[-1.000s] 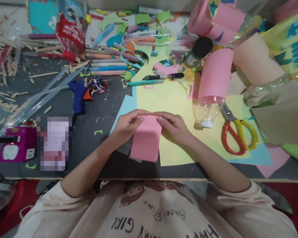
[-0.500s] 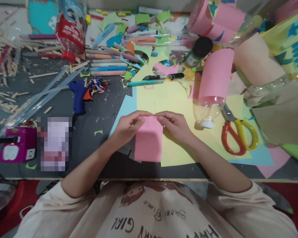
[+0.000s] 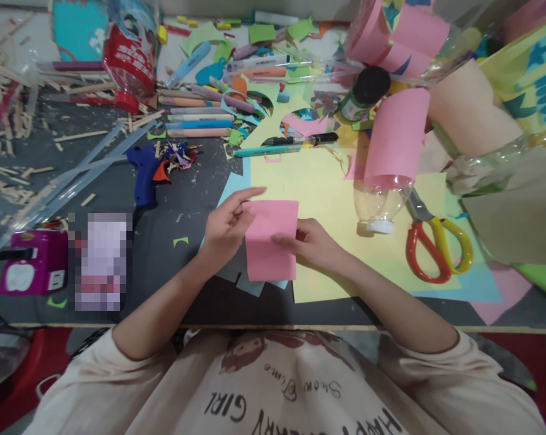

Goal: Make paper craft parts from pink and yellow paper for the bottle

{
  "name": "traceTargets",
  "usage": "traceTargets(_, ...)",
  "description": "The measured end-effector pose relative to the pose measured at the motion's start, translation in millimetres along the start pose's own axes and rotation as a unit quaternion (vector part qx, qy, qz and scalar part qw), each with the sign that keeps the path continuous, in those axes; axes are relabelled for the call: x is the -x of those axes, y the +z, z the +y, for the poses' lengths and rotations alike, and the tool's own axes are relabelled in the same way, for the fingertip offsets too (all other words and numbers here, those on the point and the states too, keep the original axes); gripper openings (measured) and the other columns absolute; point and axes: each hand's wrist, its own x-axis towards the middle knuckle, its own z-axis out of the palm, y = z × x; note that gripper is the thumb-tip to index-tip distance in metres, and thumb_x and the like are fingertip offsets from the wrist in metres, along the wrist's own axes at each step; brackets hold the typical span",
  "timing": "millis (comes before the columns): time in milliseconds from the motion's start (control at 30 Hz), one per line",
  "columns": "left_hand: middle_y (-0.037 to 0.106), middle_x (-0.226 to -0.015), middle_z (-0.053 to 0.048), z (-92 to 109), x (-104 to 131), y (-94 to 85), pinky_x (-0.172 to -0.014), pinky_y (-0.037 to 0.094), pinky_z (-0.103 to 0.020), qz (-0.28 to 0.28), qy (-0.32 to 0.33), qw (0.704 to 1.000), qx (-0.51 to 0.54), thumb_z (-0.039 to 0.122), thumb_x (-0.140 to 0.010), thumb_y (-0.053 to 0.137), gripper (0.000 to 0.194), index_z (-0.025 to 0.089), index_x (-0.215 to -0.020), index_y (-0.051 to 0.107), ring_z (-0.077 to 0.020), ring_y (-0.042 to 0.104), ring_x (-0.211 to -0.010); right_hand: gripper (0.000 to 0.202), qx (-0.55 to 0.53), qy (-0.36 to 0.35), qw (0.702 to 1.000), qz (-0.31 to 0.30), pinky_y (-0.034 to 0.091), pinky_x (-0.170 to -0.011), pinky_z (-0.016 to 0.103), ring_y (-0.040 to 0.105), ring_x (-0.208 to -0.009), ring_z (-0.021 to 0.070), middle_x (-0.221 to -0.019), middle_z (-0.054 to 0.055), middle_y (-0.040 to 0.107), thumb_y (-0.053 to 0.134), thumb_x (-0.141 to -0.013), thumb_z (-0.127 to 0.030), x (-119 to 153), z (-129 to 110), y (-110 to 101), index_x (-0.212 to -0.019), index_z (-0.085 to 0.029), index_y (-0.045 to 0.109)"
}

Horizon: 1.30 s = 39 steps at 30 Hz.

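Between left fingers [image 3: 252, 193], gripping its far left corner, and right fingers [image 3: 283, 240], pinching its right edge, is the pink paper [image 3: 273, 266], over the near desk [image 3: 157, 254]; it looks light and easily creased, best held by its edges.

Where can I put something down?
Try the dark tabletop between the blue glue gun and the left hand: just little bits there. The yellow paper between the right hand and the scissors has room too. It's crowded at the back with markers and paper scraps, and sticks crowd the far left.
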Motion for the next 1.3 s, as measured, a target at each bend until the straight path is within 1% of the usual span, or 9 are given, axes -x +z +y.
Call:
traceTargets(133,0.069,-0.076,0.001,-10,-3,4.0,-0.058,0.049,-0.024,-0.032,0.005,0.993,0.111,0.050,-0.088,0.058,0.062,0.024,-0.143,0.042,-0.0129,0.061,-0.061,0.039,0.008,-0.023,0.999,0.039,0.044,-0.064,0.032,0.057,-0.067,0.0169,-0.072,0.004,0.066,0.069,-0.078,-0.053,1,7,1,-0.074,-0.014,0.065)
traceTargets(233,0.071,-0.085,-0.001,-14,-5,8.1,-0.065,0.053,-0.027,-0.096,0.009,0.980,0.175,0.056,-0.081,0.068,0.085,0.028,-0.150,0.026,-0.0166,0.067,-0.068,0.041,-0.062,-0.057,0.991,0.105,0.049,-0.068,0.034,0.060,-0.070,0.0178,-0.075,0.004,0.067,0.070,-0.076,-0.057,-3,12,2,-0.077,-0.017,0.067)
traceTargets(333,0.071,-0.088,-0.002,-19,-4,10.8,-0.069,0.054,-0.031,-0.141,0.014,0.973,0.182,0.054,-0.077,0.074,0.092,0.031,-0.150,0.023,-0.0186,0.069,-0.071,0.036,-0.130,-0.096,0.970,0.180,0.050,-0.066,0.033,0.060,-0.068,0.0161,-0.072,0.001,0.065,0.075,-0.074,-0.054,-8,14,-1,-0.071,-0.020,0.064)
traceTargets(500,0.060,-0.068,0.006,-26,-5,11.3,-0.059,0.048,-0.026,-0.109,0.068,0.985,0.118,0.043,-0.080,0.074,0.079,0.030,-0.146,0.033,-0.0126,0.059,-0.057,0.029,-0.184,-0.161,0.933,0.264,0.048,-0.055,0.028,0.056,-0.063,0.0131,-0.064,-0.003,0.056,0.077,-0.075,-0.044,-16,15,-10,-0.070,-0.022,0.059)
traceTargets(733,0.056,-0.067,0.007,-30,-13,7.5,-0.061,0.050,-0.023,0.039,0.116,0.980,0.159,0.043,-0.080,0.075,0.065,0.030,-0.133,0.041,-0.0107,0.059,-0.062,0.028,-0.209,-0.173,0.936,0.223,0.041,-0.039,0.023,0.050,-0.045,0.0083,-0.059,-0.005,0.055,0.078,-0.075,-0.042,-16,11,-9,-0.073,-0.022,0.060)
traceTargets(867,0.055,-0.068,0.007,-33,-13,7.6,-0.065,0.051,-0.024,0.086,0.114,0.978,0.153,0.041,-0.083,0.073,0.057,0.030,-0.129,0.041,-0.0106,0.059,-0.065,0.024,-0.226,-0.176,0.935,0.209,0.043,-0.039,0.022,0.053,-0.045,0.0084,-0.057,-0.006,0.055,0.079,-0.074,-0.039,-16,10,-8,-0.074,-0.022,0.062)
traceTargets(1033,0.063,-0.084,0.003,-33,-12,10.1,-0.071,0.053,-0.024,0.079,0.135,0.975,0.161,0.038,-0.085,0.070,0.045,0.031,-0.123,0.047,-0.0108,0.065,-0.077,0.032,-0.232,-0.181,0.920,0.258,0.043,-0.036,0.022,0.049,-0.038,0.0081,-0.045,-0.007,0.047,0.080,-0.072,-0.042,-19,11,-11,-0.060,-0.020,0.060)
traceTargets(1133,0.065,-0.097,0.000,-28,-12,9.6,-0.074,0.054,-0.024,0.043,0.170,0.972,0.156,0.033,-0.089,0.065,0.019,0.030,-0.108,0.062,-0.0111,0.066,-0.085,0.030,-0.247,-0.189,0.903,0.298,0.044,-0.034,0.022,0.047,-0.037,0.0074,-0.046,-0.008,0.049,0.084,-0.067,-0.043,-21,8,-14,-0.064,-0.021,0.063)
traceTargets(1300,0.067,-0.091,-0.003,-16,-10,8.7,-0.071,0.055,-0.025,-0.024,0.125,0.987,0.101,0.028,-0.087,0.063,0.013,0.022,-0.091,0.073,-0.0140,0.065,-0.084,0.029,-0.237,-0.193,0.903,0.302,0.045,-0.035,0.022,0.046,-0.037,0.0077,-0.045,-0.009,0.047,0.083,-0.068,-0.043,-21,7,-14,-0.067,-0.023,0.063)
